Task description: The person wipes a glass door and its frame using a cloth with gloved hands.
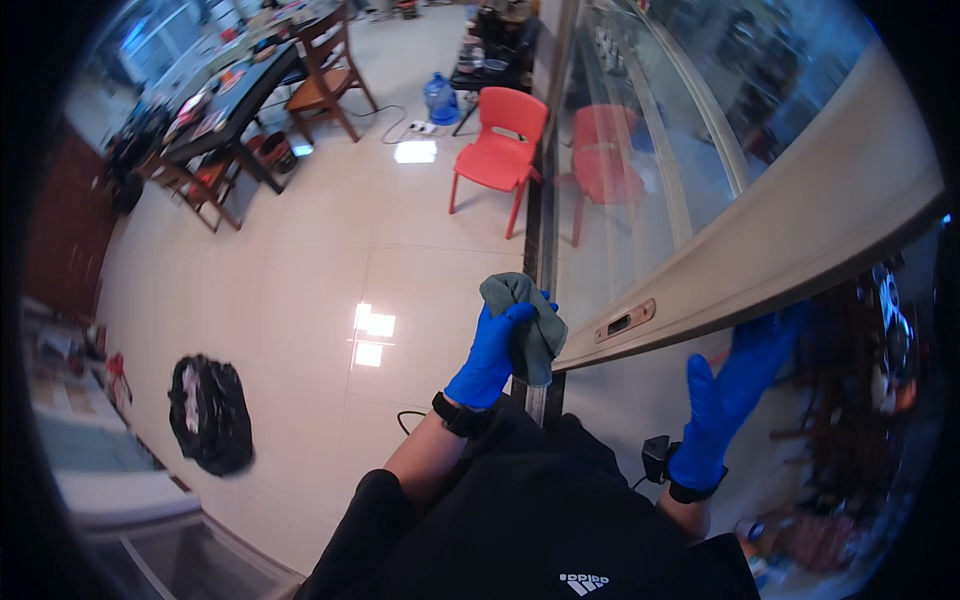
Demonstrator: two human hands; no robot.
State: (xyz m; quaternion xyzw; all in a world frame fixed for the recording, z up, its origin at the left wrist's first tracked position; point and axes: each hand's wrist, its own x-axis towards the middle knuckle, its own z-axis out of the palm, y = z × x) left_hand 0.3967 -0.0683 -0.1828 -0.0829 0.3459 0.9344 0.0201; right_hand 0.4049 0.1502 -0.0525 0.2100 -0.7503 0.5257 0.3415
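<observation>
A grey-green cloth (529,326) is bunched in my left hand (489,352), which wears a blue glove. The hand is beside the near end of a sliding glass door, whose pale frame (720,277) bears a recessed metal latch plate (625,321). On the other side of the frame, my right hand (731,390), also in a blue glove, is raised with its thumb apart from the fingers. I see nothing in it. Its fingertips are blurred near the frame's lower edge, and whether they touch it I cannot tell. The door's glass (607,247) mirrors a red chair.
A red plastic chair (501,142) stands by the door track (536,401). Left on the tiled floor (300,300) sits a black plastic bag (210,416). Farther off are a blue water jug (441,99), wooden chairs (330,79) and a dark table (247,101). Cluttered shelving (847,420) is at right.
</observation>
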